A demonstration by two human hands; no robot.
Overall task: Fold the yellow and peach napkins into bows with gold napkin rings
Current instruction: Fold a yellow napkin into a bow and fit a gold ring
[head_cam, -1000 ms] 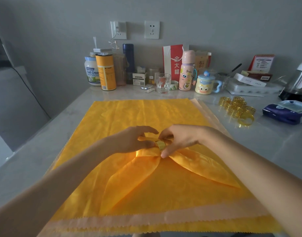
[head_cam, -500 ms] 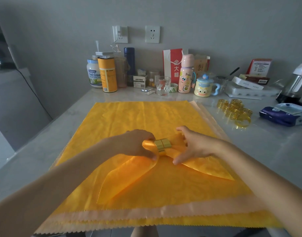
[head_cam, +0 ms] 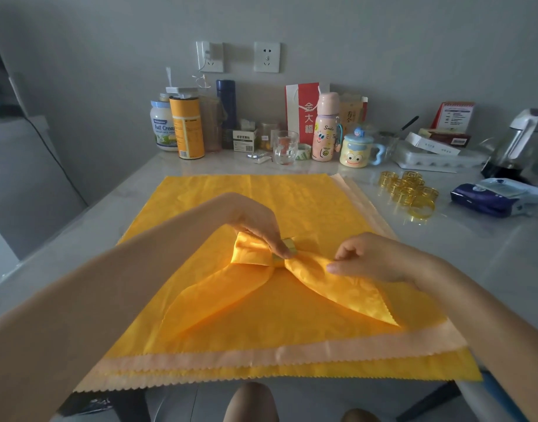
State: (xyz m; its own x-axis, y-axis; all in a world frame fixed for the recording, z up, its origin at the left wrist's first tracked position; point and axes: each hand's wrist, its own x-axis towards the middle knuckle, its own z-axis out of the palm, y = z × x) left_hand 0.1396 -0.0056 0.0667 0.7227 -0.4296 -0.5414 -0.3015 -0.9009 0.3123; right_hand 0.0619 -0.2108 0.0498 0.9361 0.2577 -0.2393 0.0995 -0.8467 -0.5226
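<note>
1. Shaping a bow: glossy yellow fabric napkin point(head_cam: 307, 278), cinched through a shiny gold metal napkin ring point(head_cam: 287, 249), lies mid-stack on the flat yellow and peach napkins point(head_cam: 261, 359), at the near centre of the pale marble counter point(head_cam: 490, 254).
2. Left hand point(head_cam: 258, 223): fingers pressed together, fingertips pinching the ring and the left loop beside it.
3. Right hand point(head_cam: 380, 257): fingers curled, thumb and forefinger nipping the right loop's upper edge.
4. Judgement: loops uneven, left looks short and puffed, right flatter. Keep the ring pinned with the left and tease fabric outward in small pulls so the ring doesn't slide off-centre.
5. Fan both tails evenly toward the near edge; don't drag the flat napkins underneath.
6. Spare gold rings point(head_cam: 409, 193) sit near the right edge, well apart, ready for the next napkin.
</note>
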